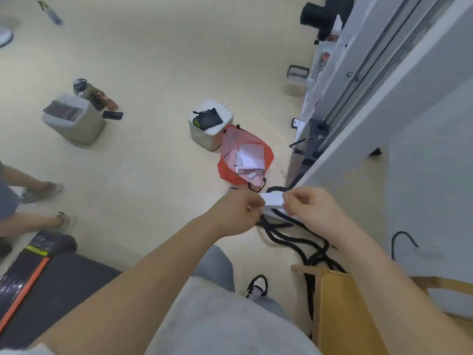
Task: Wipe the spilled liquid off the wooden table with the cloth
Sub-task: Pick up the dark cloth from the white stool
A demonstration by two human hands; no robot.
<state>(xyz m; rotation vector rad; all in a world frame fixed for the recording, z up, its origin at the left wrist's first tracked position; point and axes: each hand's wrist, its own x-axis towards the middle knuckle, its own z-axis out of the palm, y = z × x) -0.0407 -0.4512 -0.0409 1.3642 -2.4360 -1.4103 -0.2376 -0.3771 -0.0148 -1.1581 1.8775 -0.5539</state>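
Note:
I hold a small white folded cloth out in front of me, above the floor. My left hand pinches its left end and my right hand pinches its right end. A corner of the wooden table shows at the lower right, under my right forearm. No spilled liquid can be made out on it in this view.
An orange bag with white scraps lies on the floor ahead, beside a white cube stool. Black cables trail below my hands. A grey box, bottles, a phone, another person's legs are left. A white partition stands right.

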